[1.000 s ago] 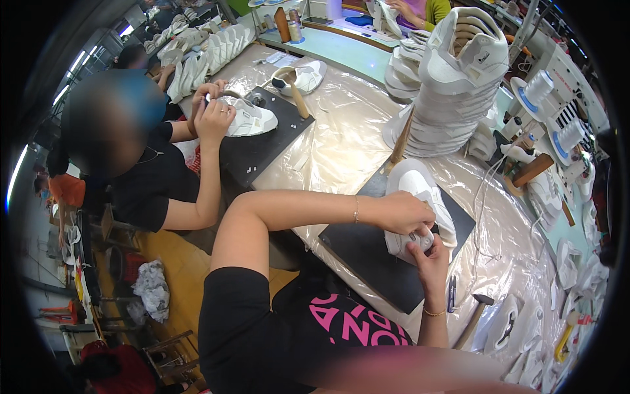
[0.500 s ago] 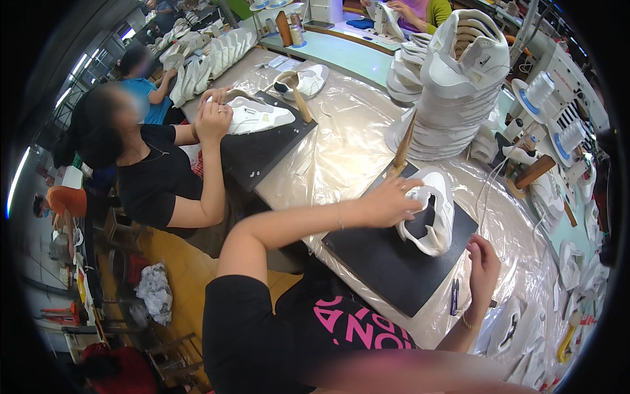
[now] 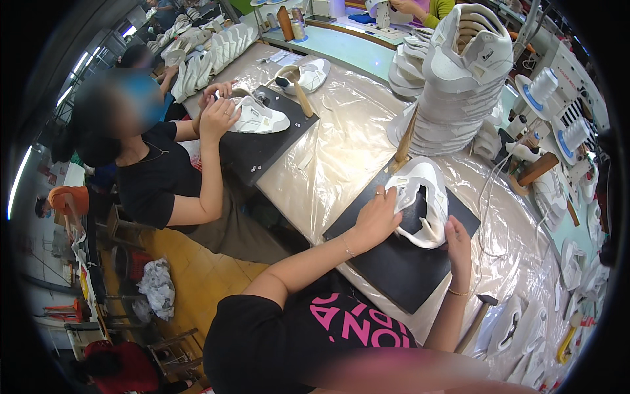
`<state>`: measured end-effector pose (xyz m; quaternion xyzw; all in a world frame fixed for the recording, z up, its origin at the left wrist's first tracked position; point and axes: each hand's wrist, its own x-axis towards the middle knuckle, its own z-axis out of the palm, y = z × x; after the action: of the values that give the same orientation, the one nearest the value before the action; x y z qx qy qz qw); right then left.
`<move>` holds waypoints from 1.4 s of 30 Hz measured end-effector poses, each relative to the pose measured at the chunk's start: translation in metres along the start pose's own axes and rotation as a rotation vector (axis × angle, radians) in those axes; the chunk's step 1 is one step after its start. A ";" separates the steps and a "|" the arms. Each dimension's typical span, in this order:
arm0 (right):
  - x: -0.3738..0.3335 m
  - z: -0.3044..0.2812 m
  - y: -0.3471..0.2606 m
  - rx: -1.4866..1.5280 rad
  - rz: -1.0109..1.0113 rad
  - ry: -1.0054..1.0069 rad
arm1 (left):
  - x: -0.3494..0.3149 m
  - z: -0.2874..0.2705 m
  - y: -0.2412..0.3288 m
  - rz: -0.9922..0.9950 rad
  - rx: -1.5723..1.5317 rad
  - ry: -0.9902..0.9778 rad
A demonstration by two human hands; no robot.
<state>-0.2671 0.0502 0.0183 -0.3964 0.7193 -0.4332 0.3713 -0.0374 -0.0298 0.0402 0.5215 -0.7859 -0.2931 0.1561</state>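
Observation:
A white shoe upper [image 3: 433, 177] with an open dark throat lies over a black board [image 3: 394, 279], its toe pointing away from me. My left hand [image 3: 378, 218] is closed on the left edge of its collar; a ring shows on one finger. At the heel's right side, my right hand [image 3: 458, 246] pinches the edge, with the fingertips partly hidden. A hammer [image 3: 486, 300] lies on the table beside my right forearm, partly covered by it. Just beyond the shoe's toe, a wooden-handled tool [image 3: 406, 134] leans up from the board's far edge.
A tall stack of white shoe uppers [image 3: 456, 105] stands at the back right. More uppers [image 3: 518, 325] lie at my right. To the left, a co-worker's hands [image 3: 220, 115] hold another upper [image 3: 259, 118] on a second black board [image 3: 262, 151]. Plastic film [image 3: 328, 157] covers the table.
My left hand has come down onto the collar's left edge. My right hand has moved from beside the board to the shoe's heel. The hammer has come into fuller view.

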 end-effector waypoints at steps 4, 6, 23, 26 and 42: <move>-0.034 0.011 -0.043 0.471 -0.205 0.066 | 0.007 0.009 -0.016 0.045 -0.053 0.198; -0.060 0.020 -0.074 0.333 -0.444 0.104 | 0.009 0.014 -0.021 0.052 -0.431 0.214; -0.078 0.021 -0.083 -0.049 -0.478 0.052 | -0.067 -0.001 0.022 -0.350 -1.153 -0.001; -0.077 0.032 -0.081 -0.065 -0.423 0.020 | -0.071 -0.002 0.025 -0.367 -1.211 0.005; -0.020 0.004 -0.102 -0.610 -0.988 -0.437 | -0.063 0.000 0.024 -0.286 -1.151 -0.003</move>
<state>-0.2300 0.0351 0.1147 -0.8503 0.4497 -0.2376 0.1354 -0.0293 0.0345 0.0587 0.4531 -0.4227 -0.6912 0.3718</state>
